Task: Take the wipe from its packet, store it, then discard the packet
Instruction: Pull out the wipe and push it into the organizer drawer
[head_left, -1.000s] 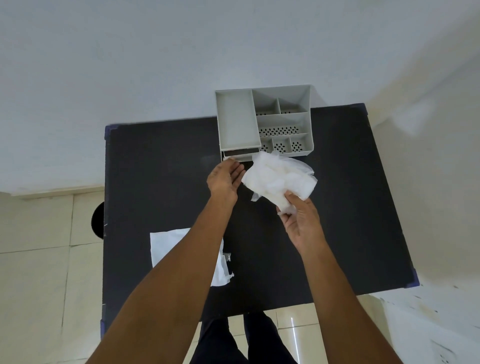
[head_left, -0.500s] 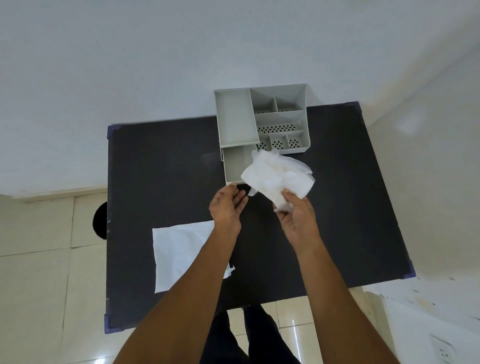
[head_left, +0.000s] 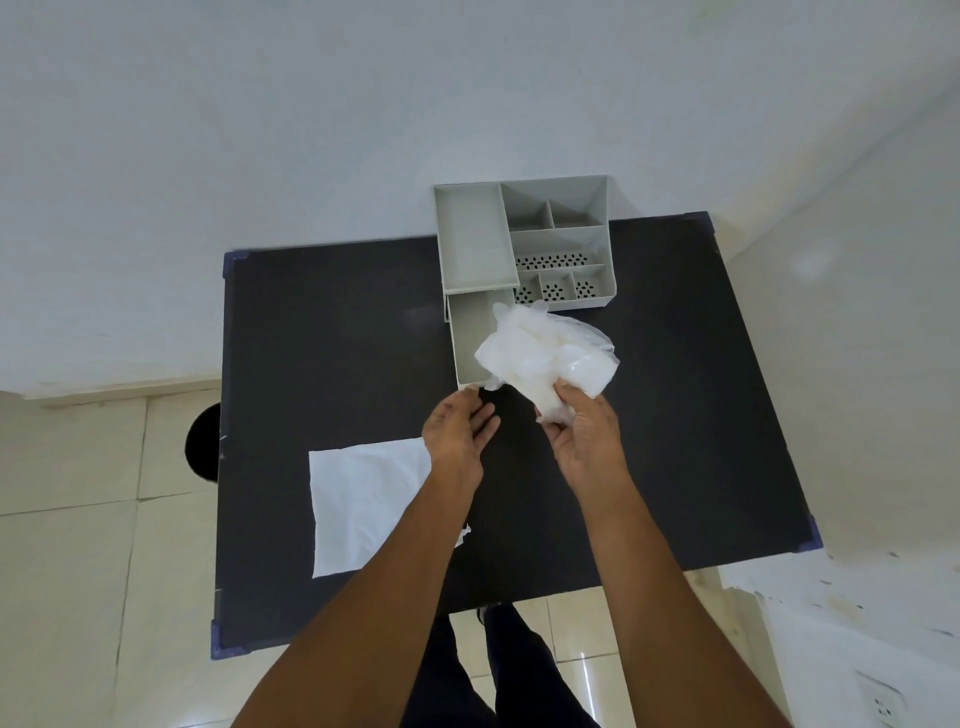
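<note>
My right hand grips a crumpled white wipe, held just above the table beside the pulled-out drawer of a grey organiser. The drawer sticks out toward me and looks bare inside; the wipe overlaps its right edge. My left hand hovers just in front of the drawer's front, fingers apart, holding nothing. A flat white packet lies on the black table at the front left, partly under my left forearm.
The organiser stands at the table's far edge against a white wall. A round black bin sits on the tiled floor just past the table's left edge. A wall runs close along the right side. My legs show below the front edge.
The organiser's drawer has slid out toward me, drawn by my left hand, which now has let go of its front. My right hand has kept the wipe and shifted slightly.
</note>
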